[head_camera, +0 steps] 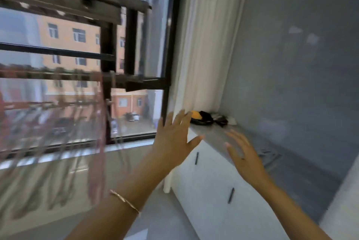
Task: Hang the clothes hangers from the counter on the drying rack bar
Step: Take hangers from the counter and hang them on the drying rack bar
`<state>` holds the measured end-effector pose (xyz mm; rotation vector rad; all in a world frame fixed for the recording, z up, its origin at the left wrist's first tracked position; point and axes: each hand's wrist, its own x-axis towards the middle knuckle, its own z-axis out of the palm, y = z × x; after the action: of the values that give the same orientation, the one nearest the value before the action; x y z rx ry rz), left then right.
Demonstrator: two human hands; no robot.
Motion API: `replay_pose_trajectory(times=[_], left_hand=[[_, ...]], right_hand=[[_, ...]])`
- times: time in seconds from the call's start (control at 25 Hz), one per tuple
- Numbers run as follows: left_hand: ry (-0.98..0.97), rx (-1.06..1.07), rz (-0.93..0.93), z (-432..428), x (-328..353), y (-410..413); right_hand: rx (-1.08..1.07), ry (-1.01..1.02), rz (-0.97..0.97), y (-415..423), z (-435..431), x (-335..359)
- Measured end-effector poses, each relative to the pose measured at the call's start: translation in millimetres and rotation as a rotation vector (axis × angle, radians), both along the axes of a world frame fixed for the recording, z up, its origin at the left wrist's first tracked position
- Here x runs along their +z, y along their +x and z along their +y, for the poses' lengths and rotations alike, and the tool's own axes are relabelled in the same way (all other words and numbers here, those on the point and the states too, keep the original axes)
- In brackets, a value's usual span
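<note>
Motion blur is heavy on the left side. The left hand (172,142) is raised, fingers spread, grip released, nothing in it. The right hand (246,159) is the same: spread, grip released, hovering over the near edge of the grey surface (211,136).

We see the hangers (96,123) as a smeared, pinkish row already hanging from the drying rack bar (48,74), left of both hands and in front of the dark window frame (132,26). A grey shape (270,157) on the surface just past the right hand is too blurred for us to name.

At the far end of the surface lies a yellow-and-black heap (206,118), against the white curtain (200,45). Below is a white cabinet (209,181) with dark handles (230,195). There is a thin bracelet (125,201) on the left wrist.
</note>
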<state>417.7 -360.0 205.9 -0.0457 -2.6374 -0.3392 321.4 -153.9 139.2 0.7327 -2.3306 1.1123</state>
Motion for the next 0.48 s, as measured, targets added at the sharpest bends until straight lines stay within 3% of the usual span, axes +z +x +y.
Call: replay_pose_trajectory(times=[0.2, 0.48], left_hand=[[0.047, -0.120, -0.090, 77.2, -50.8, -113.7], [0.106, -0.333, -0.275, 161.0, -145.4, -325.2]], right_hand=[[-0.231, -0.024, -0.157, -74.5, 107.6, -60.9], [-0.451, -0.002, -0.320, -214.0, 184.1, -141.4]])
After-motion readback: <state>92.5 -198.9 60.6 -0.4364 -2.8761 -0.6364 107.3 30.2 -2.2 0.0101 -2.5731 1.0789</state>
